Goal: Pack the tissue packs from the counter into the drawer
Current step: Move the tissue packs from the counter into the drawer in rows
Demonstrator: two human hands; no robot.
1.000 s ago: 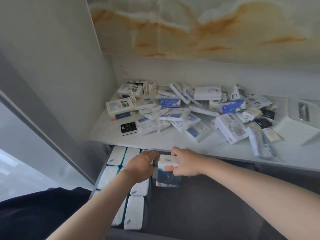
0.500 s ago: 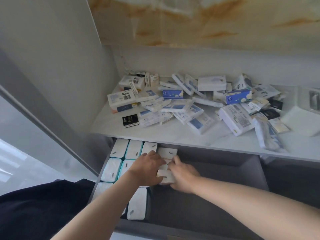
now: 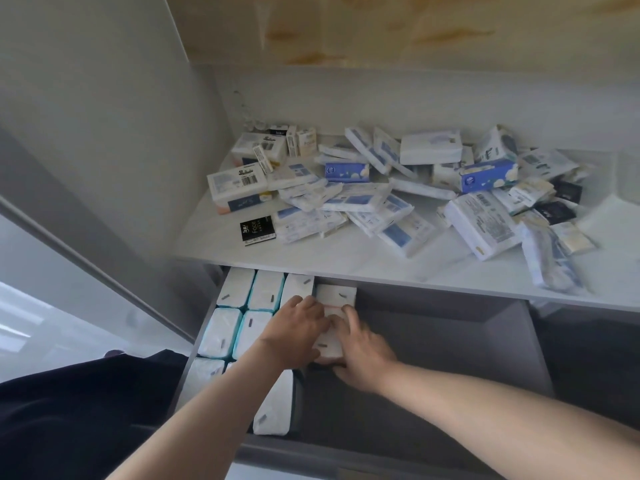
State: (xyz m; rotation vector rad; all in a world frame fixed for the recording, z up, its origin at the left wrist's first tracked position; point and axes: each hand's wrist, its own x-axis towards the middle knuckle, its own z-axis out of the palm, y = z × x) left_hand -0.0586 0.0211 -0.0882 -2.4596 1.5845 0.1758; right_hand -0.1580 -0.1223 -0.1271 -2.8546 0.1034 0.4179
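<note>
Tissue pack (image 3: 326, 348) prob. seated deeper now.

glossy plastic-wrapped tissue packs (image 3: 363, 199), smooth white counter (image 3: 346, 261), matt grey drawer (image 3: 450, 327)

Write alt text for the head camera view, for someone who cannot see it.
A person's left hand and right hand settle a white tissue pack into an open grey drawer, next to rows of white packs filling its left side. Above, on the white counter, a loose pile of many more tissue packs waits.
</note>
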